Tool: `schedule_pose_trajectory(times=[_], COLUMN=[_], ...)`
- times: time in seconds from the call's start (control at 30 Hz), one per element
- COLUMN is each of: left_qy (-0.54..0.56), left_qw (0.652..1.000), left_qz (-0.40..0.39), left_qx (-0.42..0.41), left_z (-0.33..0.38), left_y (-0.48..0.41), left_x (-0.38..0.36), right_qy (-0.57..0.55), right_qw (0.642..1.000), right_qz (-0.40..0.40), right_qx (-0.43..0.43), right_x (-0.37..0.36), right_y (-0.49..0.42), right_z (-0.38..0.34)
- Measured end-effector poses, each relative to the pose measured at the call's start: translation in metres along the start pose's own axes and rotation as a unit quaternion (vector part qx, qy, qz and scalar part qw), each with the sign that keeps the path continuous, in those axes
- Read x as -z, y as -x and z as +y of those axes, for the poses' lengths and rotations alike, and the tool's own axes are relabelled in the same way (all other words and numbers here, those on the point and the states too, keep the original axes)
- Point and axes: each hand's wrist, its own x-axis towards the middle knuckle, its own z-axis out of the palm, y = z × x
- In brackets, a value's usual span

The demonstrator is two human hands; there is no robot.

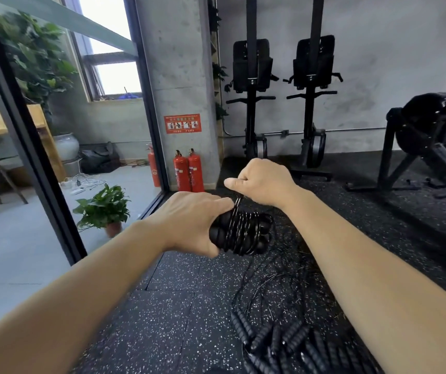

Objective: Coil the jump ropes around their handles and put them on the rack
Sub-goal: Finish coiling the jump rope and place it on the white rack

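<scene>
Right hand (263,182): fingers curled into a tight fist, with a thin black speckled rope strand (237,202) pinched in it and drawn taut. The strand is led down and slightly left from the fist to the coiled bundle of black ribbed jump-rope handles (243,233) just below. Left hand (189,222): fingers are wrapped round the bundle's left end, fingertips touching the nearest turns. The bundle's long axis is laid roughly left to right, free end toward the right arm, with turns wound across it. The right hand is held above and a little beyond the bundle, so the next wrap is judged to pass over the top and round the far side. A slack length appears to trail down to the black speckled rubber floor (178,306). A pile of further black ropes (283,344) lies lower right, well apart. No rack is seen.
</scene>
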Motion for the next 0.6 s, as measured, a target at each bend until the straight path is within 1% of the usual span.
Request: schedule_pose_trajectory(times=[0.07,0.17,0.27,0.37,0.4,0.47,0.5,0.53,0.6], left_qy=[0.043,0.092,0.147,0.219,0.240,0.267,0.271,0.274,0.302], left_qw=[0.999,0.995,0.988,0.975,0.970,0.963,0.961,0.959,0.949], left_qz=[0.009,0.019,0.036,0.034,0.024,0.001,-0.008,-0.012,-0.001], left_qx=[-0.003,-0.015,-0.021,0.007,0.021,0.045,0.055,0.065,0.086], left_z=[0.001,0.003,0.008,0.016,0.018,0.021,0.021,0.022,0.023], left_y=[0.001,0.001,0.001,-0.002,-0.003,-0.007,-0.008,-0.010,-0.014], left_x=[0.002,0.005,0.009,0.011,0.011,0.007,0.004,0.001,-0.004], right_qy=[-0.098,-0.278,-0.346,-0.459,-0.500,-0.566,-0.566,-0.577,-0.583], right_qw=[0.994,0.954,0.922,0.865,0.841,0.798,0.796,0.784,0.779], right_qz=[-0.042,-0.084,-0.132,-0.159,-0.156,-0.124,-0.102,-0.077,-0.051], right_qx=[-0.028,-0.069,-0.117,-0.128,-0.132,-0.166,-0.189,-0.213,-0.225], right_x=[-0.006,-0.009,-0.006,-0.017,-0.021,-0.029,-0.032,-0.037,-0.045], right_y=[0.002,0.008,0.018,0.031,0.036,0.045,0.050,0.052,0.054], right_z=[0.008,0.013,0.011,0.018,0.017,0.017,0.017,0.019,0.020])
